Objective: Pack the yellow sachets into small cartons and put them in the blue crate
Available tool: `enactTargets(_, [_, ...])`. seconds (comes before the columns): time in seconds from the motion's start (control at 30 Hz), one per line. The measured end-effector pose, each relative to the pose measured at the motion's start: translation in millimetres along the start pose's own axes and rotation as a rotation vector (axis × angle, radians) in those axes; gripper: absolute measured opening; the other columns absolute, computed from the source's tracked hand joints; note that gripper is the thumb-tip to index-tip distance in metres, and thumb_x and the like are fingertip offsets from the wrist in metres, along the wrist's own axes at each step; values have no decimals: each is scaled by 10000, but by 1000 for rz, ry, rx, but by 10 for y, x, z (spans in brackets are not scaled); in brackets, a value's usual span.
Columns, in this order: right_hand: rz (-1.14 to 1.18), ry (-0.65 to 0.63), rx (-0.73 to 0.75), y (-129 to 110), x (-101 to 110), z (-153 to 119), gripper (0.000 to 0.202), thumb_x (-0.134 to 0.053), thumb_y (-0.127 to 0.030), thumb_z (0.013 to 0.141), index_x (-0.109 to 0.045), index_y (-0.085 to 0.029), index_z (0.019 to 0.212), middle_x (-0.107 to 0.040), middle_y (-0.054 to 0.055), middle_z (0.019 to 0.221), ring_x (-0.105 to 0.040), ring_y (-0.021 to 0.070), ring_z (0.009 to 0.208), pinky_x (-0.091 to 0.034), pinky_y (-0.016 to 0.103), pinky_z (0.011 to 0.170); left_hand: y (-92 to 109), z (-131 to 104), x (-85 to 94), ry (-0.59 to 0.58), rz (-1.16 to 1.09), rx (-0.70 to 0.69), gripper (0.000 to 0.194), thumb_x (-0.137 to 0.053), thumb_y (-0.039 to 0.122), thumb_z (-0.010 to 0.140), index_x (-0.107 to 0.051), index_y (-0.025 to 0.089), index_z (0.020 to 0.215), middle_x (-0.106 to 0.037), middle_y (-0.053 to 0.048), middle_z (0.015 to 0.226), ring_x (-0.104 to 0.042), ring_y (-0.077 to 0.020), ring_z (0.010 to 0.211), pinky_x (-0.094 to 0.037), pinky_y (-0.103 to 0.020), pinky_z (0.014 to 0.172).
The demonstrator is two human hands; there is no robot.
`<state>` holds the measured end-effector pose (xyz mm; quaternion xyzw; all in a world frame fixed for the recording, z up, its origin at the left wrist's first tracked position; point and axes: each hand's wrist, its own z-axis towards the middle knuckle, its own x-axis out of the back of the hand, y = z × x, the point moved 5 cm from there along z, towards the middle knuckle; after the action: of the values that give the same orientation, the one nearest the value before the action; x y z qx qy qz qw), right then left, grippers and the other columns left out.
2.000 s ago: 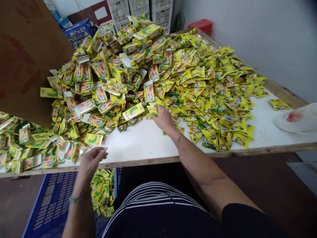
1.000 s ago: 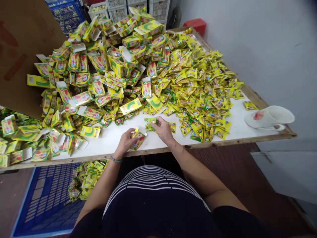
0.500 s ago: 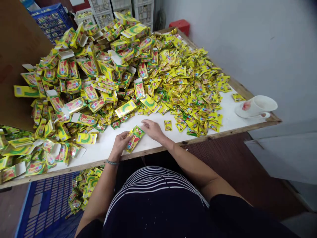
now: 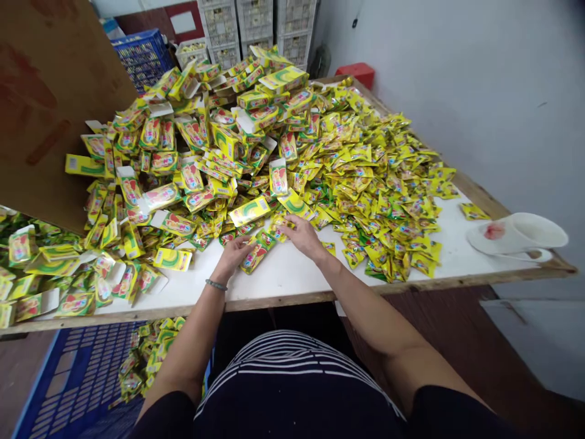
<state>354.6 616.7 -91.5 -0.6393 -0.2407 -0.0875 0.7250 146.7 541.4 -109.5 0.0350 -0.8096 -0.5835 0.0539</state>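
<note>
My left hand (image 4: 234, 255) is closed on the near-left end of a green and yellow packet (image 4: 258, 250) with red printed pictures, held slantwise just above the white tabletop. Close by on the right, my right hand (image 4: 302, 236) pinches a small yellow sachet (image 4: 278, 228) in its fingertips, at the packet's upper end. Another yellow sachet (image 4: 329, 248) lies partly hidden beside my right wrist. Beyond the hands rises a heap of printed small boxes (image 4: 250, 211), several with white flaps standing up. To the right of them spreads a large pile of yellow sachets (image 4: 370, 189).
A white cup (image 4: 496, 236) lies or leans near the table's right corner. A brown cardboard box (image 4: 55, 122) stands at the left. Below the table edge (image 4: 292, 299) is a blue crate (image 4: 77, 372) holding more packets. Stacked white crates (image 4: 256, 24) and a red stool (image 4: 359, 74) are behind.
My right hand has moved forward and now has a yellow sachet in its fingers. My left hand keeps its packet. The view has shifted, so the table appears lower and farther right.
</note>
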Motion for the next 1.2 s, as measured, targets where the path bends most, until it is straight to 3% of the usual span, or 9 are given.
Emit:
enactTargets(0.17, [150, -55, 90, -109, -264, 205, 296, -655, -462, 811, -690, -179, 890, -691, 17, 809, -576, 159, 701, -447, 275, 656, -68, -14, 10, -61, -108, 37, 557, -865, 495, 623, -686, 135, 1008, -688, -5, 649, -650, -157, 599, -502, -263, 587])
enactTargets(0.33, [122, -99, 79, -53, -447, 150, 169, -694, -351, 780, -698, -189, 826, -698, 16, 809, -590, 171, 748, -449, 285, 701, -47, -21, 41, 12, -161, 12, 547, -881, 457, 611, -690, 138, 1012, -722, -13, 710, -675, -159, 645, -531, -271, 637])
enactTargets(0.47, [93, -38, 84, -38, -408, 111, 172, -727, -348, 767, -695, -184, 728, -666, 29, 782, -587, 176, 772, -450, 294, 724, -15, -13, -11, 18, -164, 34, 529, -894, 430, 595, -701, 133, 987, -741, -21, 751, -689, -159, 670, -541, -273, 665])
enactTargets(0.7, [232, 98, 23, -57, -353, 48, 366, -721, -542, 772, -707, -188, 684, -624, 23, 707, -556, 175, 702, -447, 315, 687, 18, -12, -104, -17, -243, 52, 565, -940, 325, 524, -702, 140, 1002, -772, -37, 817, -715, -176, 709, -559, -293, 708])
enactTargets(0.8, [213, 119, 78, -70, -367, 19, 378, -711, -540, 799, -708, -187, 664, -613, 27, 706, -579, 187, 746, -462, 328, 730, 19, -17, -108, 1, -262, 43, 552, -937, 339, 528, -703, 135, 984, -773, -47, 813, -720, -186, 703, -566, -304, 704])
enactTargets(0.93, [81, 44, 121, -14, -444, 6, 286, -773, -440, 787, -713, -207, 634, -637, 33, 752, -600, 207, 853, -465, 371, 879, -9, -38, -82, 16, -272, 38, 528, -928, 335, 552, -692, 142, 983, -768, -32, 789, -716, -175, 684, -566, -289, 677])
enactTargets(1.07, [43, 49, 112, 86, -476, 30, 215, -859, -398, 695, -743, -218, 676, -678, 73, 984, -583, 251, 1033, -443, 421, 977, -12, -63, -74, -9, -285, 25, 529, -935, 283, 544, -694, 144, 994, -769, -18, 796, -720, -158, 705, -563, -265, 705])
enactTargets(1.2, [75, -173, 180, 68, -572, 39, 183, -789, -353, 789, -745, -228, 663, -694, 56, 1016, -594, 237, 1046, -406, 444, 1026, -14, -96, -91, -61, -258, 59, 539, -936, 272, 545, -705, 134, 1013, -773, -31, 804, -717, -163, 684, -554, -256, 667])
